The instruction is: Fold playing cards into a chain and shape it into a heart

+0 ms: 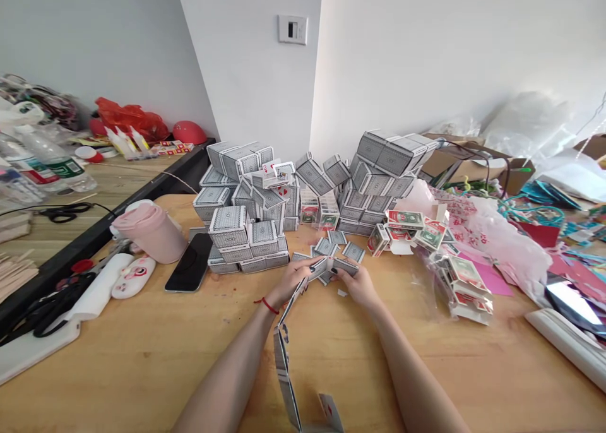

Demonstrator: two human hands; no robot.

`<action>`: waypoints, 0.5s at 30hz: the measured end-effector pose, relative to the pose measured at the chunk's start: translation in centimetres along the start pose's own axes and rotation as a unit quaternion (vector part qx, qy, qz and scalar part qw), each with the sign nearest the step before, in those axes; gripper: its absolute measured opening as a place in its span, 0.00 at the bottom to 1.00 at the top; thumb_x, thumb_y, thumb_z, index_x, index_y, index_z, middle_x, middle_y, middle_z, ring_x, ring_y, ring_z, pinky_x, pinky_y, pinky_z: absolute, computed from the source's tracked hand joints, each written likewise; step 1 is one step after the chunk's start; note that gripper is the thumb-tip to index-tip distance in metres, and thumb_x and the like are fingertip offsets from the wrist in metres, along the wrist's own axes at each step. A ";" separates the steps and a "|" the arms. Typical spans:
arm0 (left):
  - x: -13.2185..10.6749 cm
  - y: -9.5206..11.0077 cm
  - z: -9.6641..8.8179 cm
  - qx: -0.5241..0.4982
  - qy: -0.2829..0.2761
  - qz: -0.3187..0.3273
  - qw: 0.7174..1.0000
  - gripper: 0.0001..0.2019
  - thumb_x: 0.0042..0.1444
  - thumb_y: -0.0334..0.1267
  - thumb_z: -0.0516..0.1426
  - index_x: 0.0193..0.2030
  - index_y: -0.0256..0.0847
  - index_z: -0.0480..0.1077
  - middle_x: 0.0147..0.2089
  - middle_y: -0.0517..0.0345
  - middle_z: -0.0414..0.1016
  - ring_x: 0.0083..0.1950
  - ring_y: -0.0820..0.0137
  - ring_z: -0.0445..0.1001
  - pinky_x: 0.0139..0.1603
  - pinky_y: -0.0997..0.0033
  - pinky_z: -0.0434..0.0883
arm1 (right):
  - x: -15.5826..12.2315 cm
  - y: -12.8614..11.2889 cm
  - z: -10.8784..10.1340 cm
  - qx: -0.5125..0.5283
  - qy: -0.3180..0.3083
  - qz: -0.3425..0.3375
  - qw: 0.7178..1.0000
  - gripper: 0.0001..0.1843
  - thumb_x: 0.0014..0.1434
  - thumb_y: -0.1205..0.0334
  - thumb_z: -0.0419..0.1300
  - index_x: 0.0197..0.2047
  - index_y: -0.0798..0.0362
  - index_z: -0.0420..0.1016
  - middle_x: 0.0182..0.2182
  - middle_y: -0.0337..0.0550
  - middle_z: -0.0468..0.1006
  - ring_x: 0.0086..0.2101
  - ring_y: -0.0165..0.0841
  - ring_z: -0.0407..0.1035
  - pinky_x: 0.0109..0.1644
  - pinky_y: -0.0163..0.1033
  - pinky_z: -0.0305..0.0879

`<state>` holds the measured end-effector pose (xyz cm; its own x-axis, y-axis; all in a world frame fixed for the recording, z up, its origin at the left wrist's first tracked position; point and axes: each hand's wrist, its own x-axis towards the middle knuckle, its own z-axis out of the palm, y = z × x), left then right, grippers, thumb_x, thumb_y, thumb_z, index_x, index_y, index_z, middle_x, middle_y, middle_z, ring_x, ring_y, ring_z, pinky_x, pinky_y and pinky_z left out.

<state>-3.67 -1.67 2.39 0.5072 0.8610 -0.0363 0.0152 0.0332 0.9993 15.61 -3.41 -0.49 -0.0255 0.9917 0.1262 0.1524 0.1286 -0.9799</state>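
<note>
Gripping one end of a linked strip of playing cards, our left hand is beside our right hand, its fingers closed on a card piece near loose cards on the table. The strip trails toward us. Rightward, we see red-and-green card boxes, lettering too small to read, and a plastic bag with illegible red characters; leftward, a green-labelled bottle.
</note>
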 end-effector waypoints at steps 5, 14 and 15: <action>-0.1 0.1 0.0 0.003 -0.004 -0.003 1.000 0.25 0.46 0.38 0.47 0.52 0.36 0.67 0.23 0.59 0.68 0.20 0.76 0.57 0.20 0.78 0.56 | 0.0 -0.2 -0.2 -0.014 -0.005 -0.020 1.000 0.08 0.50 0.60 0.57 0.32 0.55 0.69 0.27 0.41 0.77 0.27 0.33 0.71 0.34 0.40 0.69; -0.1 0.3 0.1 0.010 0.007 -0.001 1.000 0.24 0.44 0.36 0.48 0.49 0.36 0.70 0.22 0.60 0.68 0.19 0.77 0.57 0.19 0.79 0.56 | 0.1 -0.2 0.3 0.021 -0.022 0.018 0.999 0.10 0.49 0.58 0.58 0.35 0.54 0.68 0.30 0.43 0.77 0.30 0.36 0.73 0.34 0.42 0.70; -0.1 0.3 0.1 0.012 0.025 -0.002 1.000 0.23 0.43 0.35 0.48 0.47 0.35 0.71 0.21 0.60 0.68 0.18 0.77 0.57 0.19 0.78 0.57 | 0.2 -0.1 0.3 0.020 -0.026 0.021 0.999 0.10 0.49 0.58 0.58 0.34 0.54 0.67 0.30 0.43 0.77 0.30 0.36 0.73 0.34 0.42 0.70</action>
<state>-3.62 -1.82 2.68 0.4637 0.8851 -0.0395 0.0372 0.0252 0.9990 15.27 -3.27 -0.45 -0.0717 0.9944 0.0778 0.1144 0.0857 -0.9897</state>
